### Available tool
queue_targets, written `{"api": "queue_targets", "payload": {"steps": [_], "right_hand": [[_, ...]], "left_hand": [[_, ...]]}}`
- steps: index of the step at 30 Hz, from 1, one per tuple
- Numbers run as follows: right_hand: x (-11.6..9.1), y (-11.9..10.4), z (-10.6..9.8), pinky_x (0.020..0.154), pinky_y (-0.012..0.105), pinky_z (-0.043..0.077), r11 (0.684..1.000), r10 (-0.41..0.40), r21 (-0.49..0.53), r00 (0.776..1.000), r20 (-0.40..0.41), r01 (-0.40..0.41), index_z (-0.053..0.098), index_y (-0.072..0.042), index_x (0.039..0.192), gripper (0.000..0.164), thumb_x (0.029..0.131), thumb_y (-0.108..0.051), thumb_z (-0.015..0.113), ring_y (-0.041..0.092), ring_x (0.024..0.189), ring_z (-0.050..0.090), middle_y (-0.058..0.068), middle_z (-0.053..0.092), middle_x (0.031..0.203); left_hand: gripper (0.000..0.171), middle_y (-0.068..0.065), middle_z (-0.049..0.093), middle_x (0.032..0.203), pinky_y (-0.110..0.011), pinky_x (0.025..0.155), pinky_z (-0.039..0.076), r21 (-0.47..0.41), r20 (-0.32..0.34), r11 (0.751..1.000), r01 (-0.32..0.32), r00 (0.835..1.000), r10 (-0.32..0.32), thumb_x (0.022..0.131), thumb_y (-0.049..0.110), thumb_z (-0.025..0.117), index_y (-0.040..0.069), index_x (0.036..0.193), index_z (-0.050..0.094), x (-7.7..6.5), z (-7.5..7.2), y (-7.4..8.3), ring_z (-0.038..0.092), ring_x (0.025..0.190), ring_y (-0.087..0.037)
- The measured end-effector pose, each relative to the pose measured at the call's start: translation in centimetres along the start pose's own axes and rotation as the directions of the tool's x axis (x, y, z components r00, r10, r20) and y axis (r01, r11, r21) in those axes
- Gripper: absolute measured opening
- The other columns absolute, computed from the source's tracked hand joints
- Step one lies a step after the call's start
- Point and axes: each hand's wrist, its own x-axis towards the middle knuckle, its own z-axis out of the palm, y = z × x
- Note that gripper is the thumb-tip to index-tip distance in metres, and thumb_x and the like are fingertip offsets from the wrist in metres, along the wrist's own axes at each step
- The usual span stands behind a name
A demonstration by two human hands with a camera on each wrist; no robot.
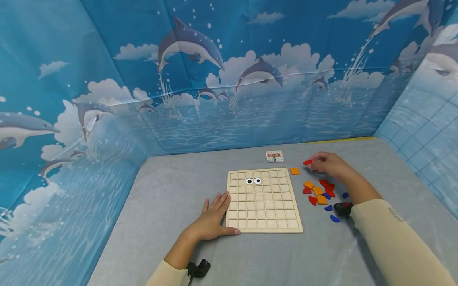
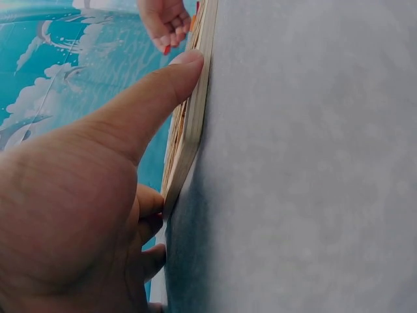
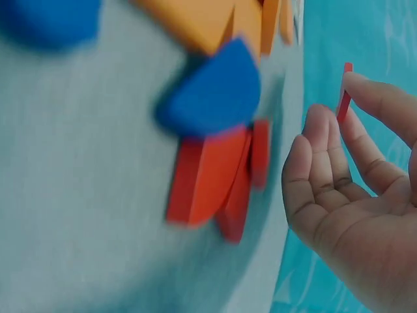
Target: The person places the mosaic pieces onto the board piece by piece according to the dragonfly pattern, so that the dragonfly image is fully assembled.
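A square wooden grid board [image 1: 264,200] lies on the grey table, with two round eye pieces [image 1: 253,181] in its upper cells. My left hand [image 1: 211,220] rests at its lower left corner, thumb along the near edge and spread fingers at the left side. In the left wrist view the thumb touches the board's rim [image 2: 195,104]. Above the table, right of the board, my right hand [image 1: 327,163] pinches a thin red piece [image 3: 345,98] between thumb and finger. Below that hand lie loose red pieces [image 1: 312,200], orange squares [image 1: 321,200] and blue pieces [image 1: 334,219].
Behind the board lies a small printed pattern card [image 1: 274,156]. One orange square [image 1: 295,171] sits apart, close to the board's right upper corner. A dolphin-print curtain [image 1: 222,79] hangs along the table's back and sides.
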Motion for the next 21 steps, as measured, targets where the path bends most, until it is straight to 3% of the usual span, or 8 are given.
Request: {"api": "queue_targets", "payload": {"steps": [8, 15, 21], "right_hand": [[-0.6, -1.7, 1.8, 0.100, 0.049, 0.051, 0.992, -0.124, 0.035, 0.992, 0.034, 0.122, 0.051, -0.001, 0.138, 0.049, 0.098, -0.027, 0.065, 0.034, 0.112, 0.060, 0.022, 0.061, 0.129], [-1.0, -3.0, 3.4, 0.098, 0.046, 0.051, 0.980, -0.187, 0.085, 0.980, 0.065, 0.181, 0.052, -0.002, 0.138, 0.046, 0.100, -0.025, 0.064, 0.034, 0.110, 0.061, 0.020, 0.060, 0.126], [-1.2, -4.3, 4.5, 0.102, 0.051, 0.051, 0.968, -0.233, 0.113, 0.968, 0.088, 0.223, 0.052, -0.002, 0.138, 0.043, 0.101, -0.022, 0.062, 0.035, 0.113, 0.061, 0.021, 0.059, 0.125]], "left_hand": [[0.116, 0.000, 0.002, 0.173, -0.064, 0.124, -0.003, 0.001, -0.004, 1.000, 0.001, 1.000, -0.001, 0.081, 0.071, 0.070, 0.013, 0.164, 0.012, 0.1, 0.2, -0.2, 0.002, 0.160, -0.026], [0.116, 0.000, 0.002, 0.173, -0.064, 0.124, -0.004, -0.002, -0.004, 1.000, 0.001, 1.000, -0.002, 0.081, 0.070, 0.070, 0.013, 0.164, 0.012, 0.1, 0.1, -0.1, 0.002, 0.160, -0.027], [0.116, 0.000, 0.001, 0.173, -0.064, 0.124, -0.003, -0.004, -0.004, 1.000, 0.000, 1.000, 0.000, 0.082, 0.069, 0.071, 0.013, 0.164, 0.011, 0.1, 0.1, 0.0, 0.002, 0.160, -0.027]]}}
